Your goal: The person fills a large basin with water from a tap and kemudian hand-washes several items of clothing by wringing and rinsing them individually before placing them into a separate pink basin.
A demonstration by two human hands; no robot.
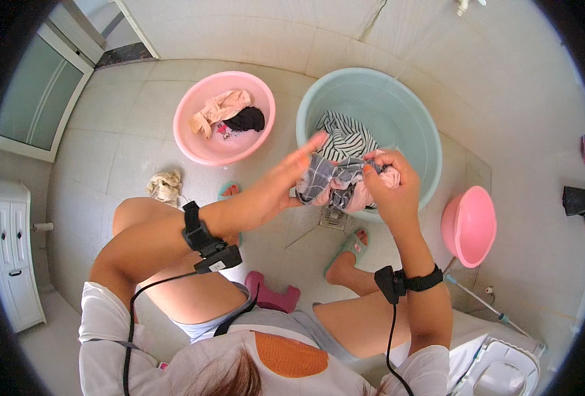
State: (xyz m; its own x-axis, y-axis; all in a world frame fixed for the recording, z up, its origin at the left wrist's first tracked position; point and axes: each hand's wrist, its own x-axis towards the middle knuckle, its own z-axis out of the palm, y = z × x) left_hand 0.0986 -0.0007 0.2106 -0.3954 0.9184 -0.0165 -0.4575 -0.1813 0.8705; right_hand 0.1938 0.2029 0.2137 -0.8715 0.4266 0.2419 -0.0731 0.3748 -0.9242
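Note:
A bunched garment of grey checked and pale pink cloth (350, 179) is held up over the near rim of a large teal tub (408, 109). My right hand (395, 188) grips its right end, thumb and fingers closed on the fabric. At the left end, my left hand (298, 170) has its fingers stretched out, blurred by motion, beside the cloth. It seems to touch the fabric, though the palm side is hidden. Behind the bundle, a black-and-white striped garment (345, 135) lies inside the tub.
A pink basin (187, 142) with peach and black clothes stands left of the tub. Another pink basin (469, 228) is at right. A beige cloth (165, 186) lies on the floor near my left knee. A floor drain (333, 218), maroon stool (276, 292) and toilet (504, 373) are nearby.

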